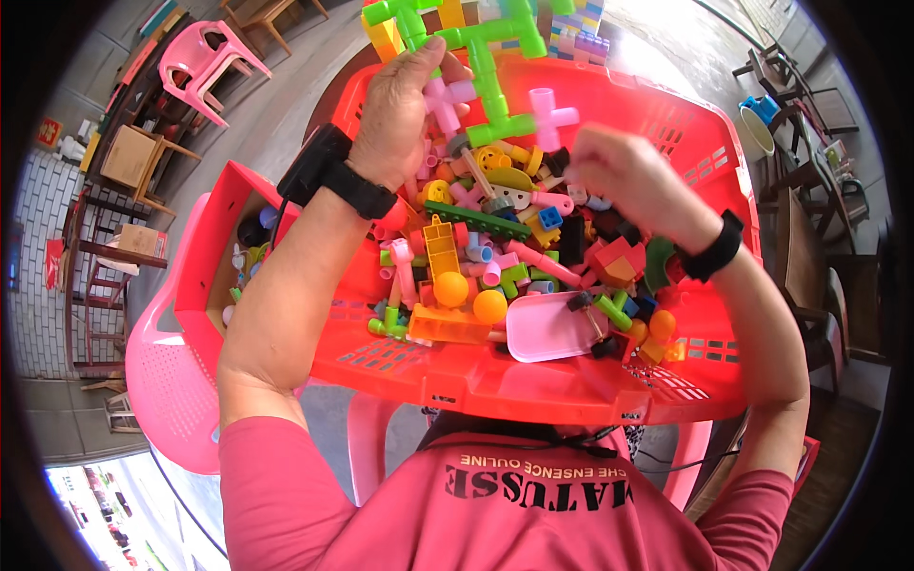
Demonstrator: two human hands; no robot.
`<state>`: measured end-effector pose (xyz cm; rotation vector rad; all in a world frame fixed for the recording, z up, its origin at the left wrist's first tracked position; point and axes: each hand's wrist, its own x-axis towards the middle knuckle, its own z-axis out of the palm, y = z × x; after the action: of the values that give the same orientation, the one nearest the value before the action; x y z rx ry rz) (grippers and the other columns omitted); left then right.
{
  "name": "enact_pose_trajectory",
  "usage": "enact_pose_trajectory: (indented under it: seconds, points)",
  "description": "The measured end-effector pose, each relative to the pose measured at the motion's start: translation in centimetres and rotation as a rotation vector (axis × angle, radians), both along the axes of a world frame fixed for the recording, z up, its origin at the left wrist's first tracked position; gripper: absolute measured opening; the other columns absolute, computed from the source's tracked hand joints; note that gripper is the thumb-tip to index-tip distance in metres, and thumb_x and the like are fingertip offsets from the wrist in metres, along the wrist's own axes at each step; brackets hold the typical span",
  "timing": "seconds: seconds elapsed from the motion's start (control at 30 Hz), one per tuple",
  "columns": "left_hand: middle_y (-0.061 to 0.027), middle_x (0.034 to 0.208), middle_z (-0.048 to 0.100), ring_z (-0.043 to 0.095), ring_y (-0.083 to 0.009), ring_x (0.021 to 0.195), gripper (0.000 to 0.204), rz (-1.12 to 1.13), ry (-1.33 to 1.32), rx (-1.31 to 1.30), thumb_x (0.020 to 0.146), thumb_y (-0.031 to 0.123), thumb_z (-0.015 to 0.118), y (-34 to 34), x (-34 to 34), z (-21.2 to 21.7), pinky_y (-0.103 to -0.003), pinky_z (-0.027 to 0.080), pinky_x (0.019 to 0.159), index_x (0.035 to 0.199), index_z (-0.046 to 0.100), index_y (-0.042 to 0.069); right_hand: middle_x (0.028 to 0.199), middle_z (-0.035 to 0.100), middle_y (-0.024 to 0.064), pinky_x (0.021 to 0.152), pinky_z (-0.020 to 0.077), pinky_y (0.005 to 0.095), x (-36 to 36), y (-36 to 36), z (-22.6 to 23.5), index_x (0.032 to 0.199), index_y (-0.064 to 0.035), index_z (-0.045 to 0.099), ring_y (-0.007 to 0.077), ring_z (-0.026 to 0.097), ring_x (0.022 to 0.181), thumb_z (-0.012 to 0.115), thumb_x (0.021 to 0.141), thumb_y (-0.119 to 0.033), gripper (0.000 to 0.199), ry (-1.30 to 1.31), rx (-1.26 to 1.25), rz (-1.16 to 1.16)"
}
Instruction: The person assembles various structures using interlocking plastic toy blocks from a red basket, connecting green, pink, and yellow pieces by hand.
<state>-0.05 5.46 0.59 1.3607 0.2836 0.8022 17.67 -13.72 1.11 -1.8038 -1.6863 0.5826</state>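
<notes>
My left hand (398,114) is raised over a red plastic basket (495,381) and grips a structure of joined green pipe pieces (490,71) with a pink cross connector (446,100) on it. My right hand (624,176) is blurred, its fingers closed around a pink cross-shaped pipe piece (552,116) that touches the end of the green structure. The basket is full of mixed toy parts: pipes, bricks, two orange balls (471,297), a pink flat lid (547,328), a yellow brick (441,247). Both wrists wear black bands.
A second red basket (214,257) with a few toys stands to the left. A stack of coloured bricks (581,29) rises behind the main basket. Pink plastic chairs (205,62), wooden chairs and tables stand around on the grey floor.
</notes>
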Motion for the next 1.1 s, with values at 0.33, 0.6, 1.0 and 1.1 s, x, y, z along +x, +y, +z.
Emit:
enact_pose_trajectory:
  seconds: [0.33,0.6,1.0,1.1]
  points:
    - [-0.0073,0.097,0.064,0.067,-0.0217,0.087,0.028,-0.064,0.099,-0.164,0.095,0.031,0.06,0.8,-0.2,-0.8,-0.036,0.054,0.075,0.105,0.061,0.005,0.133,0.045,0.0119,0.098,0.043,0.0381,-9.0,-2.7,-7.5,0.123,-0.0077,0.05,0.0275,0.047,0.117,0.054,0.09,-0.026,0.038,-0.583,0.224,0.586]
    - [-0.006,0.096,0.065,0.066,-0.018,0.084,0.025,-0.089,0.133,-0.185,0.096,0.028,0.058,-0.4,-0.2,-0.3,-0.035,0.055,0.074,0.107,0.062,0.006,0.099,0.051,0.011,0.077,0.0496,0.0393,-7.5,-1.7,-7.6,0.093,-0.0066,0.058,0.0274,0.059,0.088,0.055,0.082,-0.013,0.013,-0.456,0.203,0.537]
    - [-0.0049,0.101,0.065,0.063,-0.0175,0.091,0.019,-0.087,0.022,-0.195,0.097,0.017,0.056,-0.4,-0.3,0.0,-0.038,0.056,0.08,0.112,0.061,0.006,0.092,0.053,0.0133,0.072,0.0519,0.0435,-4.6,-0.9,-3.1,0.097,-0.0056,0.057,0.0343,0.061,0.085,0.062,0.08,-0.009,0.017,-0.228,0.068,0.485]
    - [-0.006,0.102,0.065,0.063,-0.0186,0.092,0.019,-0.07,0.004,-0.196,0.097,0.017,0.055,-0.3,-0.3,0.2,-0.039,0.056,0.081,0.112,0.06,0.006,0.095,0.054,0.0128,0.074,0.0511,0.0437,-3.4,-0.8,-1.5,0.096,-0.0049,0.057,0.0351,0.061,0.087,0.068,0.076,-0.009,0.023,-0.17,0.043,0.509]
